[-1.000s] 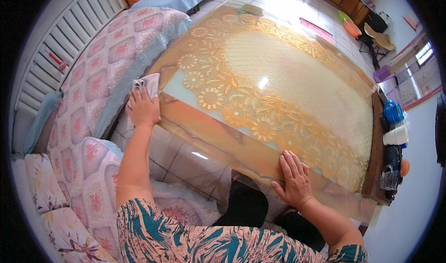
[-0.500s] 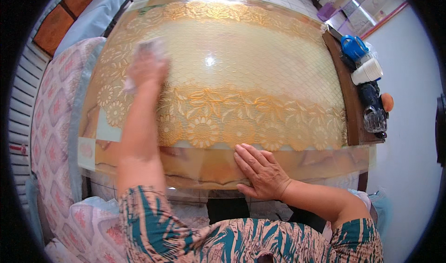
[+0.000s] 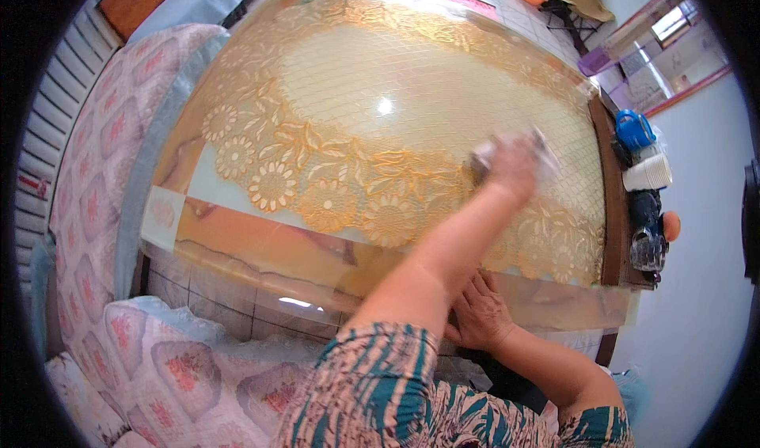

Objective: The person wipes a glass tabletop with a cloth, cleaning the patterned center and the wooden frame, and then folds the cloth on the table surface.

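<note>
Bunched beneath the left hand [image 3: 514, 165], a pale cloth [image 3: 547, 149] is held against the patterned table cover [image 3: 427, 76], its edges showing on both sides of the fingers; motion blur hides how tightly they curl. Hand and cloth are over the right-hand part of the tabletop, where the gold leaf border meets the netted centre. The left forearm [image 3: 443, 262] reaches diagonally across the front of the body, passing close by the right hand [image 3: 484, 315]. That hand grasps nothing: it rests with fingers extended on the near edge of the table, on the brown marbled strip [image 3: 261, 238] along that side. Large pale flowers fill the cover's near border. At the table's right end stands a dark wooden ledge [image 3: 608, 203], and beside it, along the white wall [image 3: 701, 250], are a blue container [image 3: 635, 130], a stack of white cups [image 3: 647, 174], a clear glass mug [image 3: 647, 252] and a round orange object [image 3: 671, 226]. To the left runs a seat with a pink quilted cover [image 3: 103, 155], and beyond it a white slatted radiator [image 3: 63, 115].
</note>
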`<state>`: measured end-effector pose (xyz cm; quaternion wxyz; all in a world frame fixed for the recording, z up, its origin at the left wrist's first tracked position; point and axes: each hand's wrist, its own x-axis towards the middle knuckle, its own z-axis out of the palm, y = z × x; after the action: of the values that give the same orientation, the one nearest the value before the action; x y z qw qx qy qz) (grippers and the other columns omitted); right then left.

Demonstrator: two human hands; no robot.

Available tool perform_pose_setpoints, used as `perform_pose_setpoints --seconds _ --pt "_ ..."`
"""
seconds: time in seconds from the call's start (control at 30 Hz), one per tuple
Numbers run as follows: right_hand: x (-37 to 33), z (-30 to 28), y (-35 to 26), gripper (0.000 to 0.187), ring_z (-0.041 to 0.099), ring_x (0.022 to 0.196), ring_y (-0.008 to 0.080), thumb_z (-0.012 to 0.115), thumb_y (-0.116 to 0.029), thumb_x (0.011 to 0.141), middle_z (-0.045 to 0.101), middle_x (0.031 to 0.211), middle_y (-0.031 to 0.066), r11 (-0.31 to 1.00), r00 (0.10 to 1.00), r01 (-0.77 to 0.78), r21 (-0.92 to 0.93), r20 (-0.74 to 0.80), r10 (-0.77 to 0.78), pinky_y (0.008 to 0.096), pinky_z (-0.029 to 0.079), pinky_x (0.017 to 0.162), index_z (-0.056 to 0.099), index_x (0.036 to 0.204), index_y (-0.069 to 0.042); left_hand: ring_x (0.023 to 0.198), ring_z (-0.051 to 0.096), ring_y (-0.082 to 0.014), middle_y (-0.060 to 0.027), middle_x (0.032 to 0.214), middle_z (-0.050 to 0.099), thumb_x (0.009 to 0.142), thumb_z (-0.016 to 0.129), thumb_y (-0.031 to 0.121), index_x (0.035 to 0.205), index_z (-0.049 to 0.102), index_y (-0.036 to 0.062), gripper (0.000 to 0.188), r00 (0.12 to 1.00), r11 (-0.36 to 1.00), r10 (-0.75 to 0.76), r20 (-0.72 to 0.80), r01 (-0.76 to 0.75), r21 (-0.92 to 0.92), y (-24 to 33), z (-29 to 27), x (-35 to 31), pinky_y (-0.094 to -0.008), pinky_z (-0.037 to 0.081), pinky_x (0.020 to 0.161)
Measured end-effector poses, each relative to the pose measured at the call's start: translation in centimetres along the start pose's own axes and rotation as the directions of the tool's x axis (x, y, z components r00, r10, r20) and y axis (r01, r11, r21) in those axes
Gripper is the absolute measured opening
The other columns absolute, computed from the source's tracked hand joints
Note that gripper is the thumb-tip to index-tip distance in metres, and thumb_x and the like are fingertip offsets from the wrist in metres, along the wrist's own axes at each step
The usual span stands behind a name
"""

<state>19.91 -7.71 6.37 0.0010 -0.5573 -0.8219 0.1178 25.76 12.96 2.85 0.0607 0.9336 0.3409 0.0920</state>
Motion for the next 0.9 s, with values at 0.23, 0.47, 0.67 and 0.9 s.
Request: perform_pose_setpoints --seconds 0.23,0.47,0.67,0.9 --pt "0.9 -1.2 -0.6 0.075 0.032 0.139 0.0303 0.057 -0.048 0.086 0.036 0.149 0.0172 1.0 1.0 0.019 -0.014 -0.021 -0.019 0.0425 0.025 0.11 0.038 0.141 0.0 0.142 0.027 -0.0208 -0.0008 0.157 0.026 0.096 0.036 0.046 0.149 0.033 0.018 0.06 0.703 0.73 -0.669 -0.239 0.683 -0.032 -30.0 -5.0 -8.9 -0.0516 0.024 0.112" --pt "0.5 -1.2 -0.4 0.074 0.032 0.14 0.0309 0.057 -0.046 0.086 0.036 0.149 0.0175 0.999 1.0 0.001 -0.034 -0.031 -0.003 0.0424 0.024 0.11 0.038 0.141 -0.001 0.143 0.024 -0.0232 0.0012 0.158 0.023 0.093 0.04 0.05 0.149 0.031 0.0278 0.06 0.425 0.407 -0.871 -0.249 0.905 0.121 -40.4 -8.6 -23.5 -0.0628 0.028 0.106" --pt "0.5 -1.0 -0.5 0.073 0.031 0.14 0.031 0.057 -0.044 0.086 0.034 0.15 0.0177 0.999 0.998 0.029 -0.018 -0.047 -0.03 0.0423 0.025 0.11 0.037 0.141 0.0 0.142 0.027 -0.0244 -0.0008 0.156 0.027 0.094 0.037 0.052 0.149 0.031 0.0267 0.06 0.213 0.195 -0.958 -0.189 0.975 0.109 -40.5 -10.4 -33.7 -0.0631 0.03 0.104" --pt "-0.1 -0.7 0.0 0.072 0.029 0.141 0.0313 0.056 -0.045 0.087 0.033 0.15 0.0184 0.999 0.992 0.041 0.018 -0.121 -0.038 0.0421 0.025 0.111 0.038 0.141 0.0 0.14 0.027 -0.0318 -0.0083 0.154 0.029 0.097 0.036 0.049 0.149 0.03 0.0221 0.058 0.191 0.151 -0.958 -0.212 0.97 0.191 -34.4 -10.4 -37.6 -0.0549 0.033 0.106"
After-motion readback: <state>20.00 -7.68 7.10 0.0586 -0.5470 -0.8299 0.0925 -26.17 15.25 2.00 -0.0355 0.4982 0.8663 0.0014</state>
